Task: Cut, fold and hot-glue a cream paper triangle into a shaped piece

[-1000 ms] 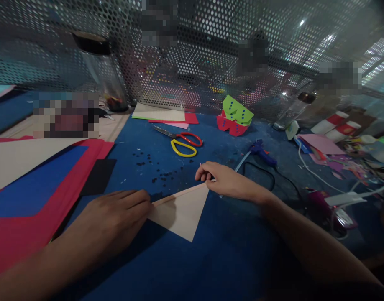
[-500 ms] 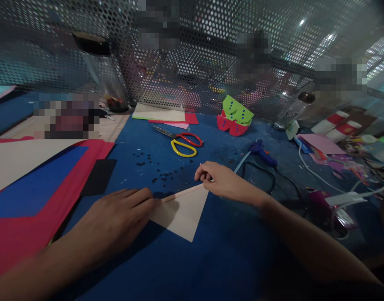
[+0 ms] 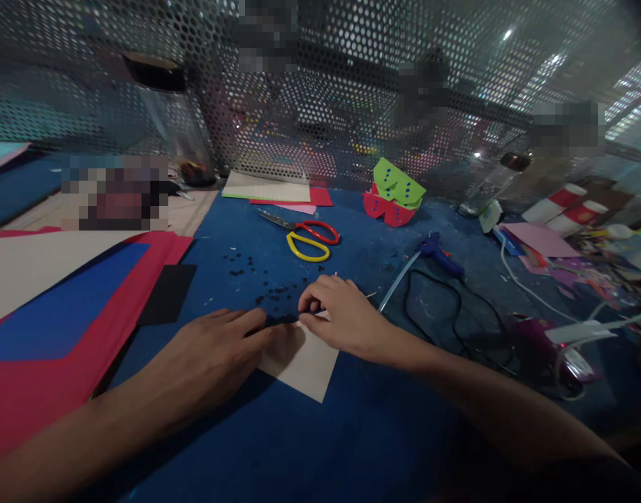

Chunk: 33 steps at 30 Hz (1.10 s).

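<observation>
Cream paper (image 3: 304,370) lies partly under the left hand (image 3: 218,349) and right hand (image 3: 346,313).

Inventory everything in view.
paper: one, cream, under hands
scissors: one, red and yellow handles, centre
bits: many, black, near scissors
cutouts: several, green, red, back
glue gun: one, blue, right
sheet pile: several, red, blue, cream, left
card: one, black, beside pile
rear sheets: several, mixed, back
far sheet: one, cyan, left
jars: two, clear, back
tubes: two, white, red, right
device: one, magenta, right
cables: several, black, white, right
mesh: one, grey, back
table: one, blue, beneath
clutter: uncounted, mixed, right
left hand: one, bare, at paper
right hand: one, bare, at paper
</observation>
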Each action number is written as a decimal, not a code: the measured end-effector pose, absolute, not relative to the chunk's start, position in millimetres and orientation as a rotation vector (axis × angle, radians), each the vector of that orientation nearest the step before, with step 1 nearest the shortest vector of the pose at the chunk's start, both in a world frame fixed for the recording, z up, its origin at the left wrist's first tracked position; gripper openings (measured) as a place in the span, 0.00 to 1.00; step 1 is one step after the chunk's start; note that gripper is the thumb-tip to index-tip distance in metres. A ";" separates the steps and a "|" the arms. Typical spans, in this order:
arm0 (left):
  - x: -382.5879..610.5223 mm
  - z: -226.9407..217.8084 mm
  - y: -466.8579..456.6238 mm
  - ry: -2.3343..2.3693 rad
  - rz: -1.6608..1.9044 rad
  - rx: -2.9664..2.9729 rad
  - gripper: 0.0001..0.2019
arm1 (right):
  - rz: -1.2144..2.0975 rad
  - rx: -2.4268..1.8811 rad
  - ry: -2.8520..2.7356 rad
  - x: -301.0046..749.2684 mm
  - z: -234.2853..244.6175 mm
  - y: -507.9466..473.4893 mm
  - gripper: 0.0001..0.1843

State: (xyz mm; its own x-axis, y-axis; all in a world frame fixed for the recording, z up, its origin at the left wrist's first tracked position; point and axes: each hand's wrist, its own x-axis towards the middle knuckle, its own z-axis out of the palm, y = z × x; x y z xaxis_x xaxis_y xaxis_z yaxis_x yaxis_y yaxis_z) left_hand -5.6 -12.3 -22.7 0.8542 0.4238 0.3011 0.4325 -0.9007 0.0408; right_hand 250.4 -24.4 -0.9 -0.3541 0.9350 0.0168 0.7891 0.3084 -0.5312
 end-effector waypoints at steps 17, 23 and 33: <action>-2.7 -19.7 -12.8 -0.686 -0.494 -3.005 0.19 | 0.694 -1.555 -2.226 248.8 -2.4 -22.0 0.04; -4.3 -19.9 -13.3 -0.692 -0.477 -3.007 0.19 | 0.727 -1.543 -2.245 252.8 -0.8 -22.4 0.07; -10.8 -20.0 -14.7 -0.701 -0.509 -3.046 0.18 | 0.774 -1.588 -2.255 264.0 5.5 -22.7 0.13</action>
State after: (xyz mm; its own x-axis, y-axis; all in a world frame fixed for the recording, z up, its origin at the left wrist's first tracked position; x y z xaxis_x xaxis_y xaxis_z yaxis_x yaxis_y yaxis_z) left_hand -10.8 -14.7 -20.0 0.8504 0.4297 0.3036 0.4217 -0.9017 0.0949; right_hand 264.0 -22.7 5.5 -0.3589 0.9300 -0.0788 0.7824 0.2538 -0.5688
